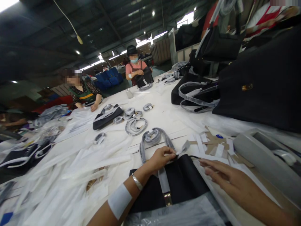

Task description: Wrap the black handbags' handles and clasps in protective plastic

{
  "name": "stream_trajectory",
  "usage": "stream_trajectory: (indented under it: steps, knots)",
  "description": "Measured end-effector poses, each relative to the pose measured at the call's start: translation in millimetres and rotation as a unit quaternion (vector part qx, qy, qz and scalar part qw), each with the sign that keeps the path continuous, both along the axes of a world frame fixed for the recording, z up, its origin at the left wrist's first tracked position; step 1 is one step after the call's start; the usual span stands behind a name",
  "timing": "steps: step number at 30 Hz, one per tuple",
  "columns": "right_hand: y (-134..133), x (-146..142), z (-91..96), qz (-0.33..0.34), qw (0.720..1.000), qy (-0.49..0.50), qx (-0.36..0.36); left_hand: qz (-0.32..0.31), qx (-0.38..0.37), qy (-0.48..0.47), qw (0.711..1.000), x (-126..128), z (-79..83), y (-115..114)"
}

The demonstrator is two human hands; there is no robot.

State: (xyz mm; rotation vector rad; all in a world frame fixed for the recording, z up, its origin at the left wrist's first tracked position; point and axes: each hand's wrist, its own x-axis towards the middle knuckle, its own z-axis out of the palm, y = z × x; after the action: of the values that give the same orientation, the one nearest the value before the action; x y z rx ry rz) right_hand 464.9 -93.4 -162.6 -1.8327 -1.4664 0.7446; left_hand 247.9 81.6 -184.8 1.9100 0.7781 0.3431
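In front of me lies a black handbag (188, 175), its strap tab and gold clasp (167, 198) facing up, with clear plastic film (178, 212) over its lower part. A wrapped handle (142, 147) arches beyond its top edge. At that edge my left hand (161, 159) is closed, thumb and fingers pinching a translucent wrapped strip (185, 147). My right hand (225, 177) hovers by the bag's right corner, fingers stretched out. A thin dark cord (194, 157) ends near its fingertips; whether they touch it I cannot tell.
Coiled wrapped straps (136, 126) and another black bag (108, 116) lie across the white table (162, 114). Large black bags (261, 81) stand at right, beside a grey bin (265, 157) and paper scraps (219, 142). White wrapping sheets (70, 182) cover the left. Two co-workers (136, 67) stand opposite.
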Motion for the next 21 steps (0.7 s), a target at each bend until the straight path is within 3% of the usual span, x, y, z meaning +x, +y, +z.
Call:
stream_trajectory:
  steps: [3,9,14,17,21]
  knots:
    - [44,6,2.2,0.014,0.993,0.089,-0.082,-0.02,-0.054,-0.03,0.998,-5,1.3,3]
    - [109,-19,2.9,0.06,0.97,0.212,-0.103,-0.027,-0.043,-0.025,0.998,-12,4.4,6]
    - [121,-40,18.8,0.155,0.957,0.238,-0.059,0.035,0.056,0.059,0.996,-29,10.6,3]
    - [121,-47,22.8,0.211,0.953,0.215,-0.028,-0.003,0.091,0.131,0.987,-40,20.4,-4]
    - [126,-52,20.1,0.224,0.966,0.128,-0.007,-0.044,0.123,0.183,0.975,-43,30.6,-11]
